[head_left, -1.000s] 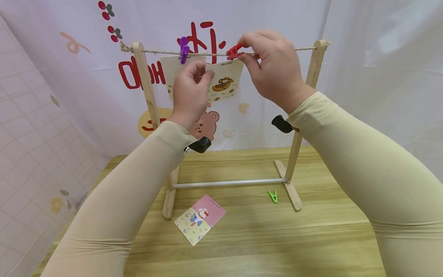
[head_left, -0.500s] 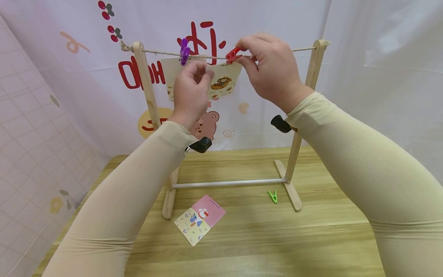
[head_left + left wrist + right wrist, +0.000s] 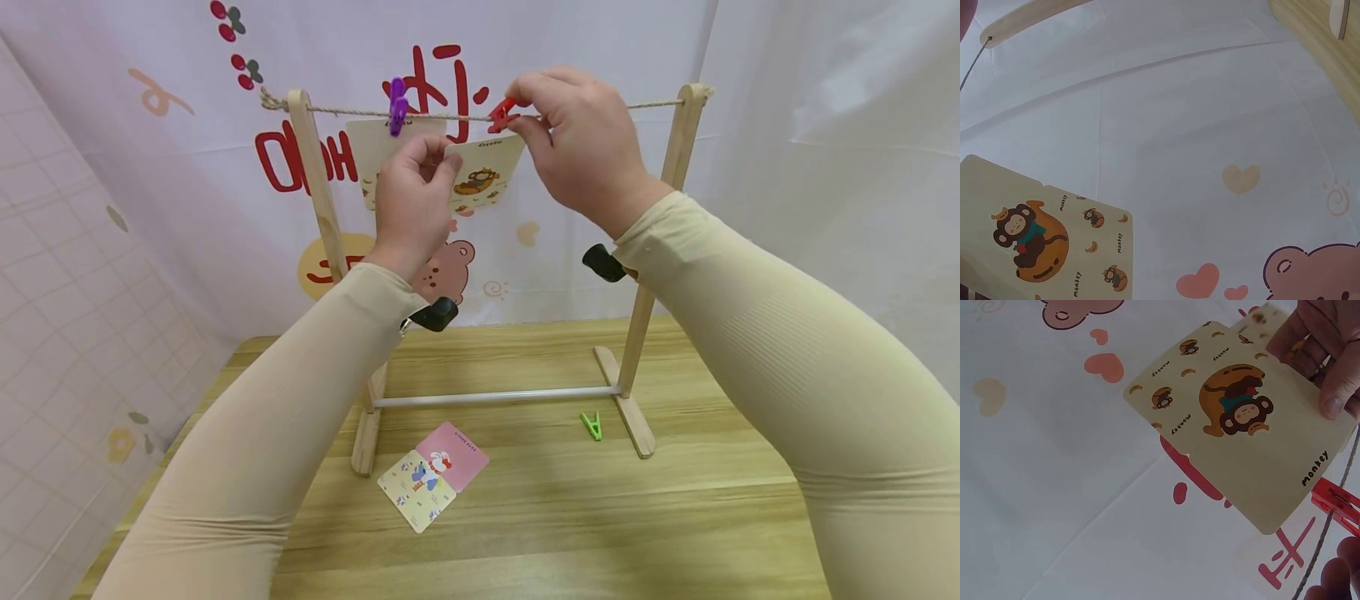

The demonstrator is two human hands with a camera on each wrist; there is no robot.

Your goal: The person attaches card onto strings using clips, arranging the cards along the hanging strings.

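Carrying the rest, the wooden table (image 3: 600, 517) holds up a wooden frame (image 3: 678, 150) with a rope (image 3: 453, 117) strung across its top. The right hand (image 3: 585, 146) pinches the red clip (image 3: 500, 118) between thumb and forefinger; the left hand (image 3: 415, 200) has thumb and fingers clamped on the monkey card (image 3: 487, 167) near its upper left corner. The card lies right of the left fingers and left of the right ones, just below the rope, lettered edge uppermost and face tilted; its longer axis seems to run downward from that edge. A hanging card (image 3: 366, 154) is partly behind the left hand, under the purple clip (image 3: 398, 107), while a pink and yellow card (image 3: 433, 477) lies on the table. The red clip slants across the rope, handles up toward the right hand, nose down at the monkey card's top edge; whether it bites the card I cannot tell. The green clip (image 3: 593, 428) lies on the table near the frame
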